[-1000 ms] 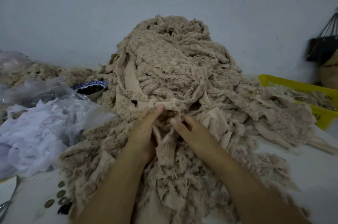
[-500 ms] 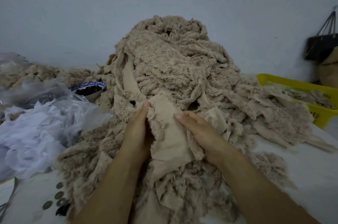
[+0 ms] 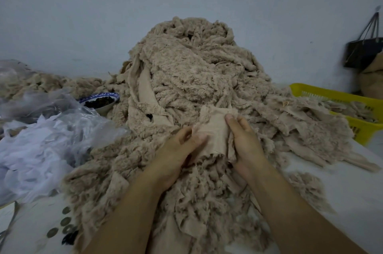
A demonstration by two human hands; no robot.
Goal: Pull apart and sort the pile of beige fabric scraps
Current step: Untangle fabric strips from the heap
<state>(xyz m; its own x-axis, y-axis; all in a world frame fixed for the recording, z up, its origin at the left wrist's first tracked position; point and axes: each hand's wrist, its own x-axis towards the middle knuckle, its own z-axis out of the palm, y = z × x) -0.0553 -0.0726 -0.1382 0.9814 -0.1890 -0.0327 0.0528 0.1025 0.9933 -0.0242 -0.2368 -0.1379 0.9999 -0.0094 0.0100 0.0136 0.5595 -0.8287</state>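
Currently, head view: a person works at a counter (image 3: 342, 187) heaped with beige cloth, both bare forearms reaching in from the bottom edge.
Scrap in hand: a flat beige scrap (image 3: 215, 129), smooth side up with a fleecy fringe along its top, is held at the front of the heap, between the two hands.
Left hand: the left hand (image 3: 176, 154) grips the scrap's left edge, its fingers (image 3: 199, 139) curled and pinching the cloth.
Right hand: the right hand (image 3: 246, 143) holds the scrap's right edge, thumb pressed on the upper corner, the other fingers tucked behind the cloth.
Pile: the pile of beige fabric scraps (image 3: 196, 71) rises high against the pale wall (image 3: 83, 15). Fleecy pieces are tangled with smooth strips, and the heap spills forward over the counter and around both forearms.
Right side: a yellow basket (image 3: 364, 127) sits at the counter's far right, with more beige scraps lying in it and the pile's edge touching it.
Far right: a black bag (image 3: 362, 50) hangs on the wall above a brown sack (image 3: 373, 79).
Left side: a clear plastic bag (image 3: 62, 129) lies crumpled over white cloth (image 3: 31, 150), just beside the pile.
Behind the plastic: a blue-rimmed bowl (image 3: 99, 95) with dark contents touches the pile's left edge.
Front left: a few coins (image 3: 65, 221) lie on the counter near the pile's fringe.
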